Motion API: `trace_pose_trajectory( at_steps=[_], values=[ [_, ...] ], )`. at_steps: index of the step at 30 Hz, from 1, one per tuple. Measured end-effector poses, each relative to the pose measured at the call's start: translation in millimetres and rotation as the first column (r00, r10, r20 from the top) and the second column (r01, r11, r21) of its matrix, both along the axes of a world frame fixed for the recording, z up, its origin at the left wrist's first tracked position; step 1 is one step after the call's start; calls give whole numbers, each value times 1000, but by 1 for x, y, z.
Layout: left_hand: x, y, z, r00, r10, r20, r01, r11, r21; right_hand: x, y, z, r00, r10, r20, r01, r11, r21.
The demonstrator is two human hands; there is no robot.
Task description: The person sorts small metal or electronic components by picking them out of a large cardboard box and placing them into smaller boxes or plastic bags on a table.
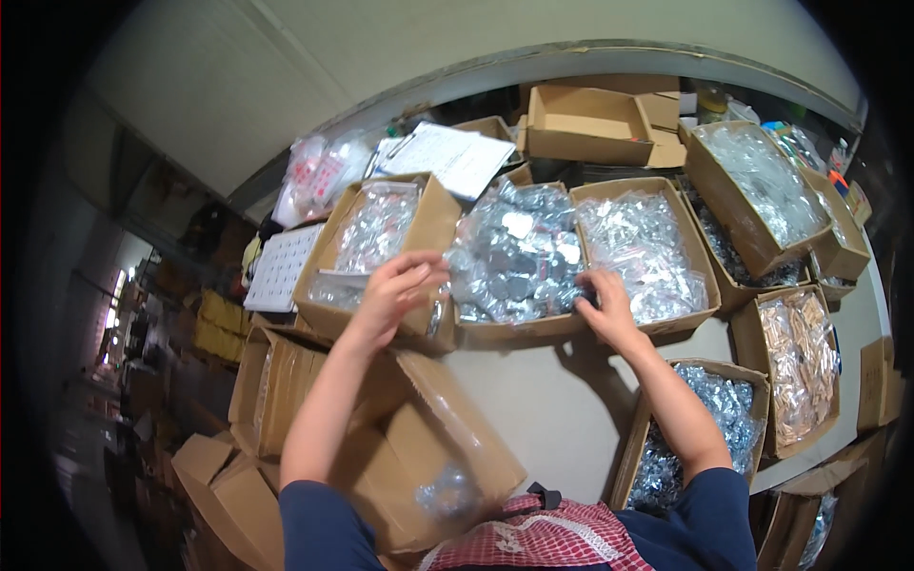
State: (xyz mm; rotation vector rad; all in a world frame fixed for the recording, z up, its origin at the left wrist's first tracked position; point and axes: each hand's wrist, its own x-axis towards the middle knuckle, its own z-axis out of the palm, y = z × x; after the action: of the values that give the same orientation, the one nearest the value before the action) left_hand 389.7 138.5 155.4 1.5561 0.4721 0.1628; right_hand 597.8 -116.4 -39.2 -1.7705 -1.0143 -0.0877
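Note:
My left hand (pixel 404 285) hovers at the left edge of the middle cardboard box (pixel 519 330), its fingers loosely bent and apart, with nothing visible in them. That box is heaped with clear plastic bags of shiny metal parts (pixel 519 243). At its right side, my right hand (pixel 606 305) reaches down with thumb and fingers curled in at the bags' edge; what they pinch is hidden. Left of the middle box stands a box of small clear bags (pixel 378 228). On the right is another box of silvery bags (pixel 640 252).
An open carton (pixel 428 419) with one small clear bag (pixel 447 490) inside stands by my left forearm. Near my right forearm is a box of bluish bagged parts (pixel 709 409). Beyond it sits a box of copper-coloured parts (pixel 795 366). A clipboard with papers (pixel 447 157) lies at the back.

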Motion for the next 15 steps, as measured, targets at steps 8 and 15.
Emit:
trace_pose_trajectory(
  at_steps=[8,15],
  values=[
    [-155,-48,-74,599,-611,-518,502,790,-352,0,-2,-8,999,43,17,-42,999,-20],
    [-242,-143,-186,177,-298,-938,984,35,174,-13,5,-6,1000,-24,11,25,999,-38]
  ],
)
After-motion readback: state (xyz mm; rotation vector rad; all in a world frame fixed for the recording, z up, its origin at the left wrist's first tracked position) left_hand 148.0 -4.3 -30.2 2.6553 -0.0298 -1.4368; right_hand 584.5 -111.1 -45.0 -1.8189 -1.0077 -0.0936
